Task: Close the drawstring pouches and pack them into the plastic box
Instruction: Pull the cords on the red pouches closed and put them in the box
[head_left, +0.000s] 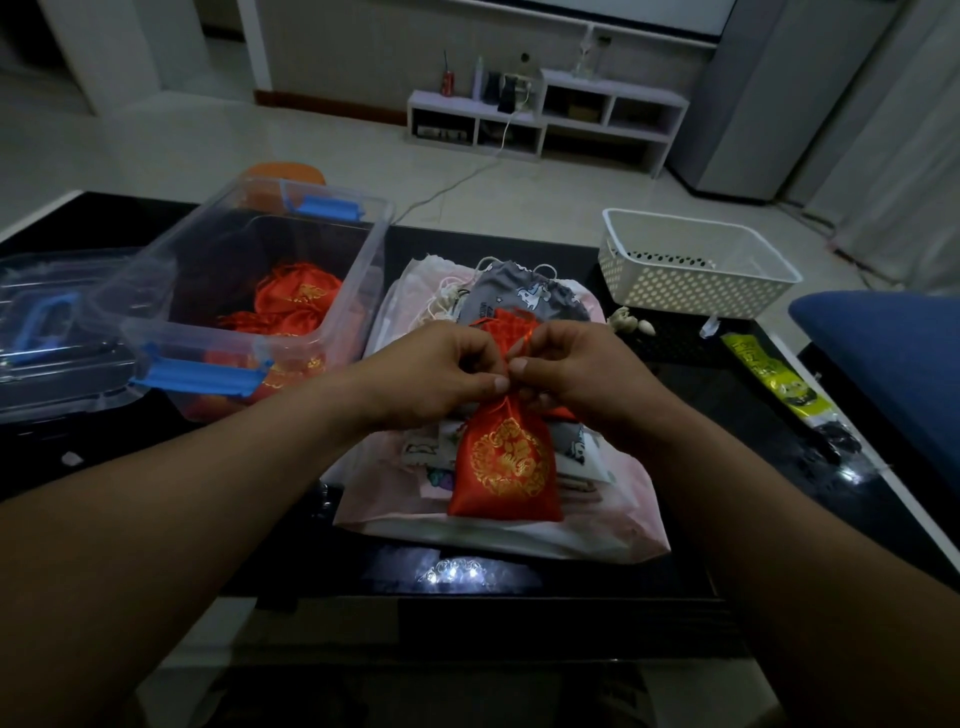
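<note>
1. The person's two forearms reach over a dark table (701, 525), and the hands meet above its middle.
2. The left hand (441, 371) pinches the gathered neck of a red pouch (506, 467) between thumb and curled fingers.
3. The right hand (571, 371) pinches the same neck from the other side, fingers curled; the two thumbs nearly touch.
4. The cord is probably between the fingertips, but it is too thin and too covered to confirm.
5. The red pouch has a gold emblem. Its neck is raised in the hands and its body slopes down toward the person. Its lower end rests on a pink bag (597, 519) that lies flat on the table.
6. A grey pouch (524, 296) with white cords lies on the far part of the pink bag, just beyond the hands.
7. The box (156, 296) is clear with blue latches. It stands open on the table, just left of the pink bag.
8. Several red pouches (298, 296) lie inside the box, on its floor.
9. The lid (52, 322) is clear with a blue handle and lies flat on the table against the left side of the box.
10. A white basket (691, 286) with a perforated wall stands at the far right of the table, well apart from the hands.
11. A green packet (774, 379) lies on the table near its right edge.
</note>
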